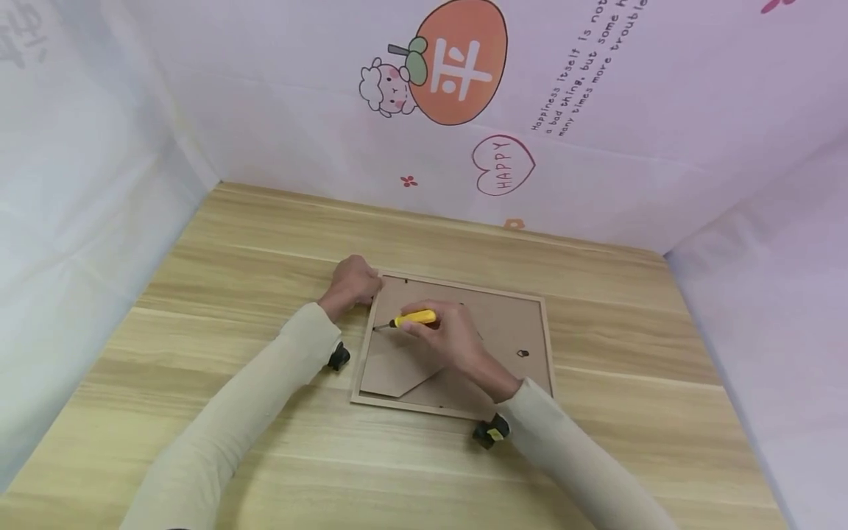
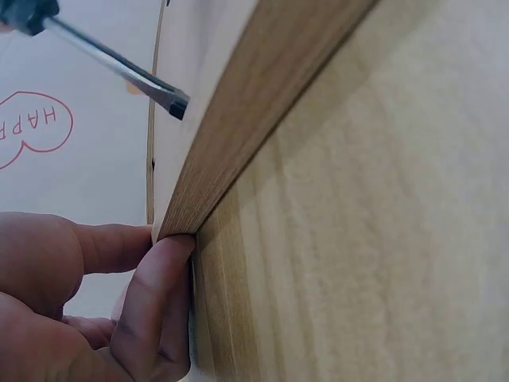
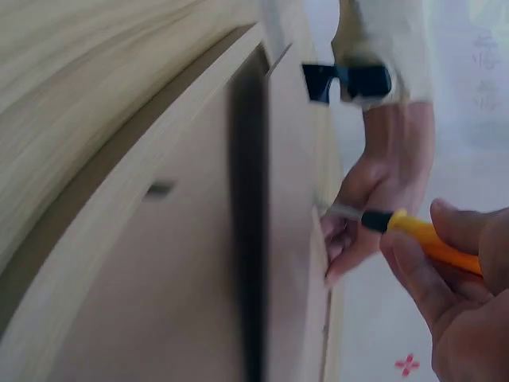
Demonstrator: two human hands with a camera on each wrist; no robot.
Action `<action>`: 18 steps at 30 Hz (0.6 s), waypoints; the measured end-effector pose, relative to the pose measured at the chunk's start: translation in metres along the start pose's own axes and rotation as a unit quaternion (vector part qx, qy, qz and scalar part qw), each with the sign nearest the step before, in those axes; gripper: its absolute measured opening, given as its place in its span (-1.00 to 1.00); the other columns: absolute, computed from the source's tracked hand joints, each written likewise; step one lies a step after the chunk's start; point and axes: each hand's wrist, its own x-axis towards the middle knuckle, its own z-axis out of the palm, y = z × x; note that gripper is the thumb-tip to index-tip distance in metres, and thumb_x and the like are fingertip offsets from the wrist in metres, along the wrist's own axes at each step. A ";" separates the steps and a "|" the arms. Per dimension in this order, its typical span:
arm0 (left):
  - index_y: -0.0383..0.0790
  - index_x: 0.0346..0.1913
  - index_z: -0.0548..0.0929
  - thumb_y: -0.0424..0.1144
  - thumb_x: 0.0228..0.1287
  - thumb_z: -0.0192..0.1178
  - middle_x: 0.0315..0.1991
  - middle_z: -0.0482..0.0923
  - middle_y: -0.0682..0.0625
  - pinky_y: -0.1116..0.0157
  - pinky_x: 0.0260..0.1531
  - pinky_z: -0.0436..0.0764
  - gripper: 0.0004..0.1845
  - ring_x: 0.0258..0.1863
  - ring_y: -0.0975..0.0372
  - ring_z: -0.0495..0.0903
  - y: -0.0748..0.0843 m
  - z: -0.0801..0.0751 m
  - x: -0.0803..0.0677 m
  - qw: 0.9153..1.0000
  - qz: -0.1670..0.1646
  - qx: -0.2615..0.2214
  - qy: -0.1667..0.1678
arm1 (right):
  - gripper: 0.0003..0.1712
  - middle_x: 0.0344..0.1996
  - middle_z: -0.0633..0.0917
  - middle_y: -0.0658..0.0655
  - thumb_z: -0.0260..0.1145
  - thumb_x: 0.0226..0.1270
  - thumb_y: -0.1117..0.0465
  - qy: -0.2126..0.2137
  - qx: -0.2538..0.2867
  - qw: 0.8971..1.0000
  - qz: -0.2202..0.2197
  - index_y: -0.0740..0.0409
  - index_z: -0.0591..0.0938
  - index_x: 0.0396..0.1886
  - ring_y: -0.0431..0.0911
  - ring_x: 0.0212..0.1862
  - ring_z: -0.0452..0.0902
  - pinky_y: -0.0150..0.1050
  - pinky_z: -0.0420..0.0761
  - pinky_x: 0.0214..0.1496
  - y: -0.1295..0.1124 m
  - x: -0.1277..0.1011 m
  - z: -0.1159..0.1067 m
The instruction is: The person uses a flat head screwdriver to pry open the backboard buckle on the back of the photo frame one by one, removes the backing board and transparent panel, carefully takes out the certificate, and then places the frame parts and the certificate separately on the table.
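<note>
A picture frame (image 1: 548,346) lies back side up, its pale wooden rim around a brown backing board (image 1: 500,320). At its far left corner my left hand (image 1: 356,280) pinches the rim between thumb and fingers, seen closely in the left wrist view. My right hand (image 1: 453,335) holds a screwdriver (image 1: 417,317) by its yellow handle, above the board. In the left wrist view the flat metal tip (image 2: 176,103) is right at the inner edge of the left rim, near a small dark tab (image 1: 374,328).
On the backing lies a brown support flap (image 1: 394,372) with an angled edge. A small metal hanger (image 1: 523,353) sits toward the right side, and dark tabs line the rim. The wood-grain table (image 1: 616,353) is enclosed by pale printed sheets (image 1: 298,140).
</note>
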 end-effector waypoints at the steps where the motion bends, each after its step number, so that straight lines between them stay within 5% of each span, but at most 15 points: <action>1: -0.09 -0.88 0.24 -0.36 0.27 0.09 -0.91 0.20 0.14 0.44 -0.82 0.23 -0.46 -0.87 0.35 0.31 0.000 0.001 0.000 1.000 0.001 0.000 0.000 | -0.75 -0.15 0.78 0.09 0.43 0.22 0.18 -0.004 -0.003 1.000 0.002 0.14 0.75 -0.11 -0.18 -0.23 0.65 -0.42 0.64 -0.28 0.004 -0.001 -0.001; 10: -0.09 -0.87 0.21 -0.35 0.30 0.07 -0.91 0.15 0.16 0.45 -0.82 0.20 -0.45 -0.88 0.36 0.26 0.002 0.001 -0.002 1.000 0.003 0.000 0.000 | -0.75 -0.12 0.71 0.10 0.36 0.31 0.17 -0.025 -0.003 0.999 0.035 0.14 0.62 -0.06 -0.13 -0.15 0.59 -0.30 0.64 -0.12 0.027 -0.009 -0.003; 18: -0.09 -0.87 0.21 -0.33 0.32 0.08 -0.90 0.16 0.16 0.44 -0.81 0.19 -0.43 -0.87 0.35 0.25 0.000 0.002 -0.001 1.000 -0.001 0.001 0.002 | -0.73 -0.12 0.74 0.12 0.42 0.22 0.21 0.040 0.072 0.996 0.021 0.16 0.70 -0.08 -0.13 -0.19 0.59 -0.43 0.62 -0.19 0.038 -0.014 0.007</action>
